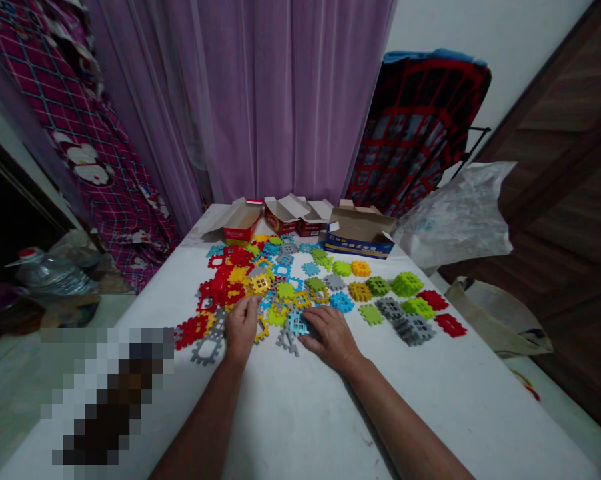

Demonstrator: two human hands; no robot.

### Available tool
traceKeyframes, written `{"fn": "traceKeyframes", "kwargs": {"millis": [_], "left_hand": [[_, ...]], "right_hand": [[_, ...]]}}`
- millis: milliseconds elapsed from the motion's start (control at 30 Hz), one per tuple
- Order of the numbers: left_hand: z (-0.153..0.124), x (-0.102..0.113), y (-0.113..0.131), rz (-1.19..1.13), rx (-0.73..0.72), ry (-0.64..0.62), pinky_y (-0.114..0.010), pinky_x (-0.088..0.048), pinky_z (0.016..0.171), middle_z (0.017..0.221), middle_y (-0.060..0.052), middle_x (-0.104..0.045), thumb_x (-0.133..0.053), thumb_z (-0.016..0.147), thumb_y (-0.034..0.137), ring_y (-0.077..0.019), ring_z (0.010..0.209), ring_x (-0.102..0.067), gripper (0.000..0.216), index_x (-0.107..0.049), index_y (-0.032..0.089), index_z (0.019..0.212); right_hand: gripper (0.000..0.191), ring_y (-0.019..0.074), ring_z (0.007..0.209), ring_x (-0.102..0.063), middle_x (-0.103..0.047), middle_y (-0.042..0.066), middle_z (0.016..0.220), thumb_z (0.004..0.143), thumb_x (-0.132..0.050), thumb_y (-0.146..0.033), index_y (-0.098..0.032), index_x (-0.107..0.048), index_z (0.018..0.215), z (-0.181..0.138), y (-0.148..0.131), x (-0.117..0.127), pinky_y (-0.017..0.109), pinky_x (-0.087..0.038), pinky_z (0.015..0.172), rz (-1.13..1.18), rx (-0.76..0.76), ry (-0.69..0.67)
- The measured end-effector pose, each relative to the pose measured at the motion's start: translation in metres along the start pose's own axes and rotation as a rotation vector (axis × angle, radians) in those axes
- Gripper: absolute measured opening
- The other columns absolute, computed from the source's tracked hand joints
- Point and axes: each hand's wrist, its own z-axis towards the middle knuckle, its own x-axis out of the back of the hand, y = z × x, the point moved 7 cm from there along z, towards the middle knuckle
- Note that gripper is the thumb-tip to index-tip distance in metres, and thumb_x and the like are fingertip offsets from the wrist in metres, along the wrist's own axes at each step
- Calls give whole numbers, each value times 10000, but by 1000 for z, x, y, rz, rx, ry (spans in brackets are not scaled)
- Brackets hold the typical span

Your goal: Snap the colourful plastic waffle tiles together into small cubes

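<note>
My left hand (242, 328) is closed in a pinch at the near edge of a yellow interlocking tile with a window grid (259, 283), which is tilted up above the pile. My right hand (331, 337) has its fingers and thumb around the right edge of a light blue window tile (297, 323). A grey triangular-holed tile (288, 343) lies just in front of that blue one. Near my left wrist are a grey frame tile (207, 351) and red tiles (192, 331). Mixed tiles in several colours are heaped beyond both hands.
Stacks of green tiles (407, 284), grey tiles (414, 329) and red tiles (450, 325) stand on the right of the white table (300, 420). Open red boxes (243, 233) and a blue box (359, 247) line the back. A plastic bag (460, 213) hangs beyond the right edge.
</note>
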Motion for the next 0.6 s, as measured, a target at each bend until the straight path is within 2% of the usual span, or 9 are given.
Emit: {"fn": "traceKeyframes", "kwargs": {"millis": [167, 367, 533, 600], "left_hand": [[-1, 0, 1, -22, 3, -3, -317, -542, 806, 904, -70, -757, -440, 900, 487, -208, 859, -699, 408, -722, 191, 886], [-1, 0, 3, -29, 12, -12, -325, -546, 804, 909, -76, -758, -438, 896, 535, -219, 870, -699, 446, -725, 194, 872], [-1, 0, 1, -17, 27, -13, -332, -543, 820, 920, -78, -760, -445, 889, 545, -219, 872, -702, 447, -723, 194, 897], [-1, 0, -1, -10, 32, -9, -329, -544, 819, 924, -76, -762, -453, 887, 548, -218, 874, -703, 442, -723, 198, 905]], "right_hand": [[435, 277, 1072, -598, -692, 108, 1142, 814, -656, -352, -200, -610, 1219, -4, 10, 5, 442, -446, 922, -12, -111, 131], [407, 273, 1036, -622, -701, 101, 1117, 812, -630, -358, -217, -617, 1193, -15, 20, 19, 435, -479, 894, 0, -200, 183], [350, 262, 968, -663, -716, 98, 1074, 828, -589, -386, -226, -642, 1134, -46, 55, 49, 430, -536, 863, -54, -342, 282], [334, 243, 920, -681, -714, 95, 1106, 822, -582, -389, -232, -653, 1108, -61, 71, 57, 414, -558, 845, -63, -412, 281]]}}
